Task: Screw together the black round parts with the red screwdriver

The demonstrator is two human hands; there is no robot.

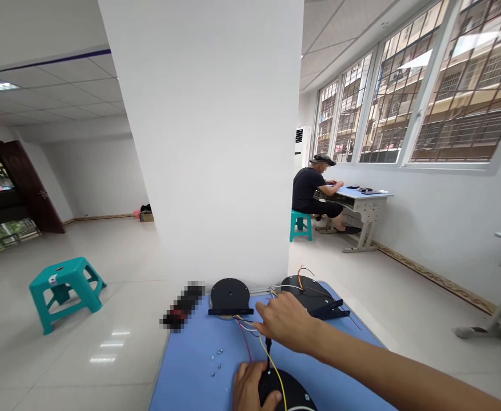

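My right hand [287,324] is closed round the upper part of a screwdriver [268,355], whose handle it hides. The dark shaft points straight down, its tip at a screw [269,372] near the edge of a black round plate [291,388]. My left hand [248,387] grips that plate by its left side, thumb on top and fingers by the rim. A yellow wire [277,370] runs across the plate, and a white wire shows at the bottom edge. Several small screws or nuts [219,366] lie loose on the blue tabletop [190,365], left of my hands.
Two more black round assemblies with wires stand at the table's back, one at left [229,294] and one at right [304,291]. A blurred dark item [184,306] lies at the back left corner. Beyond are a white pillar [216,142], a green stool [68,285] and a seated person [312,191].
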